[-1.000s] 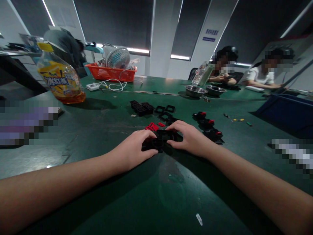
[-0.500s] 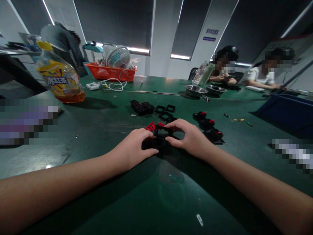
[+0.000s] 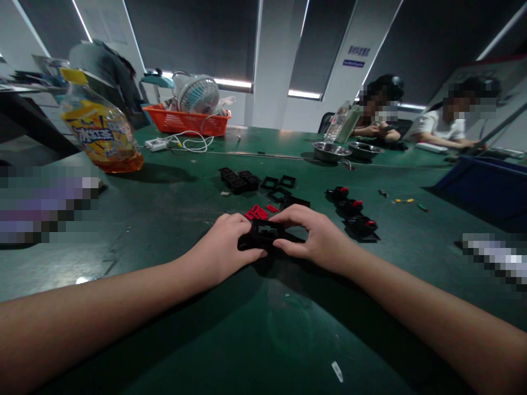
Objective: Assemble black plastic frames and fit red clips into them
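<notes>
My left hand (image 3: 224, 247) grips a dark black part (image 3: 246, 241) between thumb and fingers. Pinched in my right hand (image 3: 319, 236) is a black square frame (image 3: 267, 226), which stands against the part in my left hand. Where the two pieces meet is too dark to make out. Just beyond my fingers lie several red pieces (image 3: 257, 212). Behind them are loose black frames (image 3: 279, 195) and a cluster of black blocks (image 3: 239, 181). To the right stands a row of black assemblies with red tips (image 3: 362, 226).
An orange-labelled bottle (image 3: 102, 131) stands at the left. Farther back are a red basket (image 3: 197, 125) with a fan, a white cable (image 3: 193, 144) and metal bowls (image 3: 331, 152). A blue bin (image 3: 486, 189) is at the right. Other people sit at the back right.
My right hand has brought the black frame left and slightly down, onto or against the part in my left hand. More of the black piece behind it now shows.
</notes>
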`<move>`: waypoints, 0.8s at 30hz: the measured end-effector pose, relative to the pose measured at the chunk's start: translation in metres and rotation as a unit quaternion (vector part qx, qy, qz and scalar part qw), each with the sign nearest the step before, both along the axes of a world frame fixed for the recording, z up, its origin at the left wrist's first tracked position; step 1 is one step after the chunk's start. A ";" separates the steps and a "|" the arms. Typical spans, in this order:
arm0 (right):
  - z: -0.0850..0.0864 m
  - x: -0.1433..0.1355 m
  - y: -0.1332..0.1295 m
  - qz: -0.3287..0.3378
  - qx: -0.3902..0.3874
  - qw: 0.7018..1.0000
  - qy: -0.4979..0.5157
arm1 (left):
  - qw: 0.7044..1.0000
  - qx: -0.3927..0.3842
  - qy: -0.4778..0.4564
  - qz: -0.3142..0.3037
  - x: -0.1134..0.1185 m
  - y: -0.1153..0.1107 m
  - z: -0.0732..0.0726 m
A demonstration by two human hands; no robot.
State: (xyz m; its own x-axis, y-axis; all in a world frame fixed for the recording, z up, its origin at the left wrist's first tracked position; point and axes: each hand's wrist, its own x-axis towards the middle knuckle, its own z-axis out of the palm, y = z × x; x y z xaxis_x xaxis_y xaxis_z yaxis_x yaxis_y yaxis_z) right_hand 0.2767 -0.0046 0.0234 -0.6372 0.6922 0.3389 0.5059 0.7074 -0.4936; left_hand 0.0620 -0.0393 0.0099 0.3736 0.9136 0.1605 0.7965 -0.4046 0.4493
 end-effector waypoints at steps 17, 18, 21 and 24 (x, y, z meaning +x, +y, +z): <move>0.000 0.000 -0.002 0.022 0.033 0.999 -0.004 | 0.993 -0.013 -0.120 -0.002 -0.002 -0.002 -0.004; 0.001 0.000 -0.002 0.022 0.033 0.999 -0.005 | 0.992 -0.013 -0.123 -0.004 -0.003 -0.001 -0.004; 0.001 0.001 -0.002 0.023 0.033 0.999 -0.006 | 0.991 -0.017 -0.136 -0.007 -0.003 -0.001 -0.005; 0.001 0.001 -0.003 0.024 0.037 0.999 -0.006 | 0.989 -0.023 -0.143 -0.007 -0.003 -0.001 -0.005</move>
State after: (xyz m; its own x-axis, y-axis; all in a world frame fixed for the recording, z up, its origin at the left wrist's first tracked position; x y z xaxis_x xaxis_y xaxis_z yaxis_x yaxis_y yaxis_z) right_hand 0.2778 -0.0071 0.0240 -0.6738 0.6341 0.3794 0.4759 0.7651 -0.4337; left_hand 0.0585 -0.0407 0.0047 0.3313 0.9178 0.2189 0.6293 -0.3878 0.6735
